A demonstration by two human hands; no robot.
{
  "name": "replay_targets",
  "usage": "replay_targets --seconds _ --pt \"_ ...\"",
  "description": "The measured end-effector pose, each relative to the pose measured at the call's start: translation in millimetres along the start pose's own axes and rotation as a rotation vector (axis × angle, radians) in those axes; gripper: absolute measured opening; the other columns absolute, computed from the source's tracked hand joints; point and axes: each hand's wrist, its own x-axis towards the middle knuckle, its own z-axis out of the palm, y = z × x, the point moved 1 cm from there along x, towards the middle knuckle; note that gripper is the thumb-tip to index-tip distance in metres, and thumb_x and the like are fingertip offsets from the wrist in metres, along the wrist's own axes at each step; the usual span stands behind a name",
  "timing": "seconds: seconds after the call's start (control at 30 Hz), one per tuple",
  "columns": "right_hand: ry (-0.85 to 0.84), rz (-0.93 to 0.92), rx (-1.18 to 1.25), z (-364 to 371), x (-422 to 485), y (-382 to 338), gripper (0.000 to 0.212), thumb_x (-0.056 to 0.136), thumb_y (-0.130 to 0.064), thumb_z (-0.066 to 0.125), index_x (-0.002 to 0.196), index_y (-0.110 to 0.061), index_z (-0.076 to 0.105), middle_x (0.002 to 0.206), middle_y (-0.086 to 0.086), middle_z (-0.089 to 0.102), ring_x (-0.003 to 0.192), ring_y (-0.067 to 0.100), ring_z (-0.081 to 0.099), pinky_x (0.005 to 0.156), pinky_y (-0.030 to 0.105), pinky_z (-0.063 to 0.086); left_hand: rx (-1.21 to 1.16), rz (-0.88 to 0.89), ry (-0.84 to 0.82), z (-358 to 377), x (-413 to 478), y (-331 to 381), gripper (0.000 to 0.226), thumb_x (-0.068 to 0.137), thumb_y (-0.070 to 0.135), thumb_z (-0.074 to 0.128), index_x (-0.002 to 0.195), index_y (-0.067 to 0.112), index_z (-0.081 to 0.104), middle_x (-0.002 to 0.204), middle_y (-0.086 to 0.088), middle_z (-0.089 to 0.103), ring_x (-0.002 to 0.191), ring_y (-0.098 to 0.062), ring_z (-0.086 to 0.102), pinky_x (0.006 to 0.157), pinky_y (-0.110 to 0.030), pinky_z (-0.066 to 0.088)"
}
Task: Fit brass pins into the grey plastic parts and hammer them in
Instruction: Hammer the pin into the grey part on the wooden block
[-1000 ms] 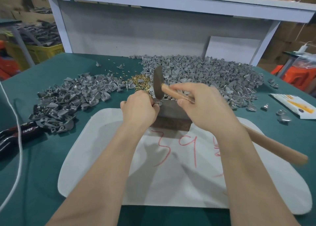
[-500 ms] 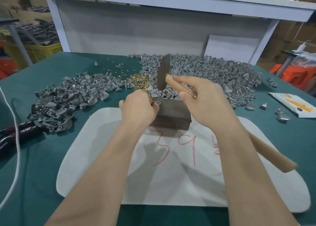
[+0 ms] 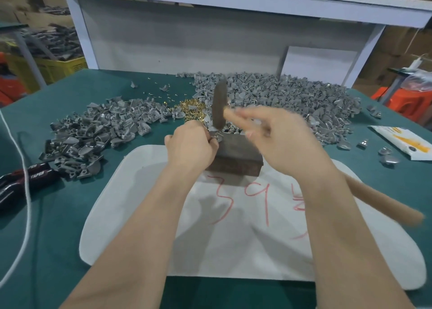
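Left hand (image 3: 190, 146): the fingers are curling closed and pinching a grey part (image 3: 214, 135) at their tips, holding it down on the block (image 3: 236, 162).
Pin: something brass is glinting just past those fingertips, but it is too small to tell how deep it is sitting.
Hammer (image 3: 219, 107): the head is hanging above and just right of the left fingertips, and the handle is running back to the right.
Right hand (image 3: 280, 142): it is blurring, and the fingers are wrapping the handle close behind the head.
Coming blow: it is probably going down and slightly left, and the left fingertips are lying nearest its path.
Around: pliers (image 3: 25, 175) and a pile of parts (image 3: 93, 131) are lying left of the left fingers, and loose brass pins (image 3: 191, 106) are lying beyond them. A bigger heap (image 3: 292, 96) is lying beyond the right fingers.
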Motion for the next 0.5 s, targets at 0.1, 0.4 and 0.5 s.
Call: replay_targets --seconds 0.1,0.4,0.5 --pt "-0.134 0.025 -0.065 7 0 -1 0.039 0.092 -0.029 0.054 0.123 -0.053 0.051 0.099 -0.010 0.063 0.093 0.019 0.059 0.086 0.037 0.050 0.020 0.017 -0.013 -1 -1 0 0.014 0.087 0.028 0.061 0.087 0.014 0.066 0.105 -0.004 0.065 0.104 -0.030 0.056 0.089 -0.036 0.035" --pt "0.145 -0.022 0.154 5 6 5 0.052 0.094 -0.008 0.042 0.134 -0.041 0.048 0.135 -0.021 0.051 0.122 0.007 0.051 0.106 0.028 0.037 -0.009 0.008 -0.006 -4 -2 2 0.018 0.088 0.022 0.059 0.082 0.008 0.068 0.088 -0.009 0.068 0.095 -0.032 0.058 0.086 -0.035 0.034" --pt "0.053 0.069 0.070 14 11 9 0.044 0.094 -0.007 0.038 0.115 -0.036 0.063 0.139 -0.023 0.046 0.122 0.016 0.053 0.098 0.036 0.045 -0.025 0.033 -0.022 -6 -3 4 0.014 0.087 0.023 0.059 0.082 0.012 0.066 0.086 -0.005 0.068 0.093 -0.030 0.059 0.088 -0.035 0.039"
